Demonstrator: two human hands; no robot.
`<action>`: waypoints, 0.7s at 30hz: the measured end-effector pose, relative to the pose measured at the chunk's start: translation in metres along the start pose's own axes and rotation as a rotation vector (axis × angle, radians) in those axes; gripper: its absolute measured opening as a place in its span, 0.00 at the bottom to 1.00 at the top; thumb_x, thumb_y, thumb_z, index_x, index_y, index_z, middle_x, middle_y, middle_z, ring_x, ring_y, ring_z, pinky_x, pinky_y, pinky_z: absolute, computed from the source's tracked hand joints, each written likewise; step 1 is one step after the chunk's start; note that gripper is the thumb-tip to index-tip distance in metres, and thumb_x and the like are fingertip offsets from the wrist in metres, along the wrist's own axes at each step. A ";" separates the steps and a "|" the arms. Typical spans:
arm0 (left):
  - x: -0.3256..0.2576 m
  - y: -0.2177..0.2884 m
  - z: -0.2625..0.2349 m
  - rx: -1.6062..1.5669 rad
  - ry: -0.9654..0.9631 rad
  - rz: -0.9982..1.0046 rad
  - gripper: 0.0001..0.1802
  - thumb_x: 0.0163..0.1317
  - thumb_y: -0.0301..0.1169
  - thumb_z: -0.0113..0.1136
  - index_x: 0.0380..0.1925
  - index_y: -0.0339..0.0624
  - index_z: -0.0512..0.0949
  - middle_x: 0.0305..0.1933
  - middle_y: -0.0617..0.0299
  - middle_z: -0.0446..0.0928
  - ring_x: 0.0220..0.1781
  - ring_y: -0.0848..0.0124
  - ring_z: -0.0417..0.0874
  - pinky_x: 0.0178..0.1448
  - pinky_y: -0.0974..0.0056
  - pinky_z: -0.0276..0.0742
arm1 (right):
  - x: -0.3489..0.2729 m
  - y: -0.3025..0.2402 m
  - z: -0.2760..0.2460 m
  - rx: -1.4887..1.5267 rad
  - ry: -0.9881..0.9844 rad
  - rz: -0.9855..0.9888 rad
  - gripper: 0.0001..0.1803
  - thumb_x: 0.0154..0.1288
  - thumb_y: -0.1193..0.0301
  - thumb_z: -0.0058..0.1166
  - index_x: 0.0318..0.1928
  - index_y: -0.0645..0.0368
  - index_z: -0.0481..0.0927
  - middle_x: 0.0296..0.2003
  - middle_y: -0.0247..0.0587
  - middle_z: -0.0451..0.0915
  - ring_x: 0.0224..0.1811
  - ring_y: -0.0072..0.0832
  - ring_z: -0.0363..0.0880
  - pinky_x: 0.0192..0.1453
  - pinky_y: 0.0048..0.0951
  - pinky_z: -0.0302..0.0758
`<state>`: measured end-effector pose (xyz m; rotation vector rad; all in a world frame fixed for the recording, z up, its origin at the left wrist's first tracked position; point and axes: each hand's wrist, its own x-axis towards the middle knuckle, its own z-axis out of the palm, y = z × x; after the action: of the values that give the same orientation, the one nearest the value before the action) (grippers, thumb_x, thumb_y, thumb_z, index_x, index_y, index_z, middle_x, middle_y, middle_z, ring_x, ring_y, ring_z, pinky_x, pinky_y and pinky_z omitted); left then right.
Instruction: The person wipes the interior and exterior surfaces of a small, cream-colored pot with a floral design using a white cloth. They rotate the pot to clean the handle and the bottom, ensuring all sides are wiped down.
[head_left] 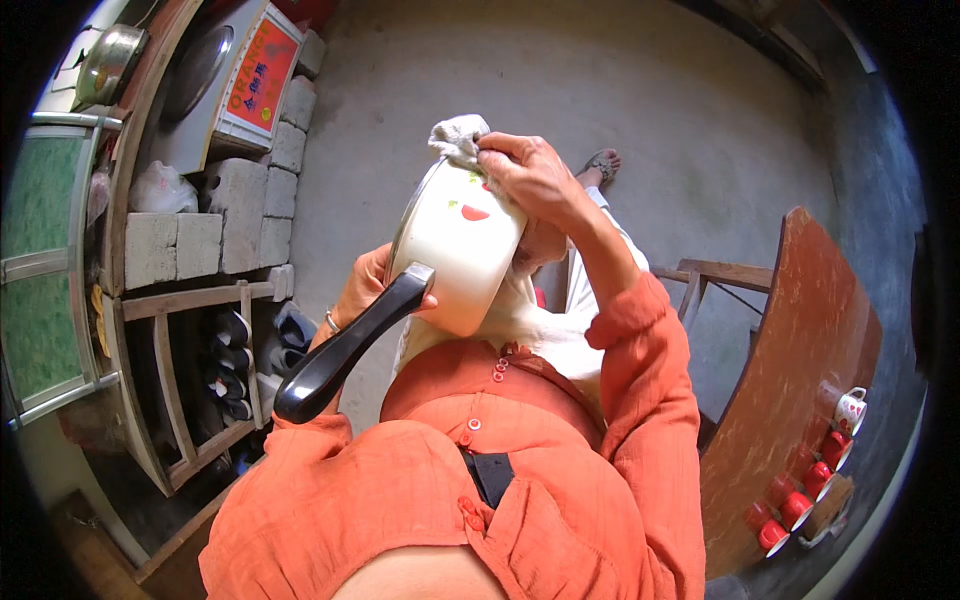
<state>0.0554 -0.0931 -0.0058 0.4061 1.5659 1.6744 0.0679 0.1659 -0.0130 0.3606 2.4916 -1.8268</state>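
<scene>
- Gripping glossy cream round saucepan (pixel 455 255), mid-view: left hand (pixel 362 290); smooth black handle (pixel 350 345) toward 7–8 o'clock.
- Right hand (pixel 535 180) pinches crumpled white cloth (pixel 459 136) at saucepan's 12 o'clock rim.
- Lettered red label (pixel 272 78), 10–11 o'clock.

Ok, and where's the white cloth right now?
In the head view, the white cloth is just left of the upper centre, bunched in the right hand at the far end of the cream saucepan.
</scene>
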 end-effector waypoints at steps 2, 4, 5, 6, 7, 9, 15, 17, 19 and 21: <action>-0.001 -0.004 -0.006 0.034 -0.012 -0.053 0.27 0.39 0.20 0.77 0.43 0.43 0.77 0.36 0.73 0.77 0.40 0.83 0.74 0.45 0.74 0.71 | -0.030 -0.029 0.013 -0.120 0.089 -0.338 0.13 0.57 0.65 0.53 0.38 0.58 0.82 0.43 0.45 0.81 0.42 0.43 0.81 0.47 0.38 0.77; 0.003 -0.012 -0.016 0.102 -0.016 -0.094 0.27 0.41 0.21 0.76 0.44 0.44 0.77 0.40 0.72 0.77 0.43 0.82 0.74 0.47 0.73 0.72 | -0.056 -0.044 0.031 -0.482 0.171 -0.668 0.08 0.53 0.70 0.58 0.36 0.53 0.80 0.48 0.42 0.77 0.50 0.40 0.76 0.50 0.41 0.71; 0.004 -0.018 -0.017 0.100 0.001 -0.066 0.27 0.42 0.21 0.76 0.45 0.44 0.77 0.41 0.72 0.78 0.43 0.81 0.75 0.48 0.72 0.73 | -0.066 -0.048 0.042 -0.516 0.193 -0.704 0.09 0.52 0.70 0.58 0.36 0.52 0.80 0.49 0.41 0.77 0.52 0.40 0.75 0.51 0.42 0.71; 0.007 -0.023 -0.017 0.095 0.014 -0.033 0.26 0.43 0.21 0.75 0.45 0.45 0.77 0.42 0.71 0.78 0.43 0.81 0.75 0.48 0.72 0.74 | -0.070 -0.051 0.047 -0.558 0.222 -0.740 0.09 0.51 0.69 0.58 0.36 0.51 0.80 0.49 0.40 0.76 0.53 0.40 0.75 0.52 0.43 0.70; 0.006 -0.028 -0.017 0.085 0.015 -0.011 0.26 0.44 0.21 0.75 0.45 0.46 0.77 0.43 0.71 0.78 0.44 0.80 0.75 0.49 0.72 0.74 | -0.068 -0.049 0.043 -0.526 0.231 -0.740 0.09 0.50 0.68 0.59 0.35 0.49 0.80 0.48 0.39 0.76 0.53 0.39 0.75 0.51 0.43 0.70; 0.008 -0.035 -0.019 0.091 -0.061 0.018 0.21 0.46 0.20 0.73 0.41 0.41 0.78 0.38 0.72 0.79 0.38 0.83 0.76 0.43 0.74 0.75 | -0.058 -0.043 0.029 -0.458 0.182 -0.672 0.08 0.51 0.72 0.57 0.36 0.53 0.80 0.46 0.40 0.77 0.49 0.40 0.77 0.48 0.39 0.73; 0.003 -0.005 -0.013 -0.274 -0.243 -0.087 0.29 0.51 0.27 0.73 0.53 0.36 0.72 0.41 0.67 0.78 0.38 0.81 0.77 0.41 0.74 0.74 | -0.025 -0.020 0.007 -0.041 0.036 -0.222 0.14 0.64 0.72 0.50 0.47 0.66 0.79 0.45 0.48 0.79 0.46 0.40 0.79 0.53 0.30 0.73; 0.001 -0.002 -0.014 -0.272 -0.181 -0.116 0.35 0.49 0.36 0.75 0.54 0.35 0.70 0.40 0.65 0.78 0.34 0.80 0.78 0.33 0.74 0.74 | -0.033 -0.036 0.012 -0.132 0.057 -0.222 0.14 0.64 0.66 0.48 0.46 0.59 0.81 0.45 0.45 0.80 0.47 0.45 0.79 0.53 0.36 0.74; 0.002 0.025 0.001 -0.468 -0.076 -0.227 0.39 0.51 0.40 0.74 0.58 0.33 0.66 0.43 0.62 0.78 0.36 0.78 0.79 0.35 0.73 0.75 | -0.038 -0.041 0.020 -0.187 0.087 -0.262 0.13 0.63 0.69 0.50 0.44 0.60 0.81 0.46 0.45 0.80 0.47 0.44 0.79 0.51 0.34 0.75; 0.007 0.028 -0.017 -0.357 -0.311 -0.167 0.39 0.61 0.42 0.64 0.65 0.33 0.59 0.55 0.60 0.74 0.53 0.75 0.77 0.56 0.68 0.75 | -0.044 -0.045 0.027 -0.231 0.146 -0.307 0.12 0.63 0.69 0.50 0.42 0.60 0.81 0.45 0.43 0.81 0.46 0.44 0.79 0.49 0.36 0.76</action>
<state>0.0300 -0.0975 0.0156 0.3205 1.0225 1.6290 0.0985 0.1208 0.0276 0.1104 2.9626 -1.6237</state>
